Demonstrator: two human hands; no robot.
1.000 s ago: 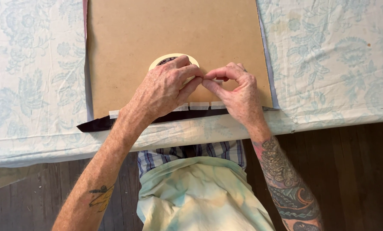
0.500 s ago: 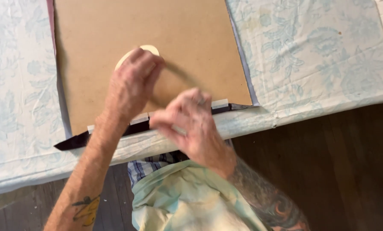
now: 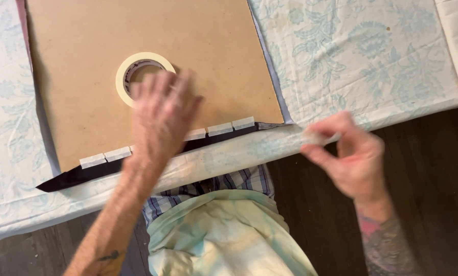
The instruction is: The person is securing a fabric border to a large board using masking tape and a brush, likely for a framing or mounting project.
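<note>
Left hand (image 3: 162,115): I see it spread flat, fingers loose, grasping nothing, blurred over the brown board (image 3: 85,76).
Right hand (image 3: 349,153): I see thumb and forefinger pinching a short strip of masking tape (image 3: 318,138), off the table edge at 3 o'clock from the left hand.
Tape roll (image 3: 143,74): lies flat on the board at 11 o'clock from the left hand, just beside its fingertips.
Taped edge (image 3: 221,129): small tape pieces sit along the board's near edge, over dark fabric (image 3: 70,178).
Tablecloth (image 3: 372,61): pale floral, under everything.

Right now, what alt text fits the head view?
A person's left hand hovers over a brown board beside a masking tape roll, while the right hand pinches a small tape piece off the table's edge.
</note>
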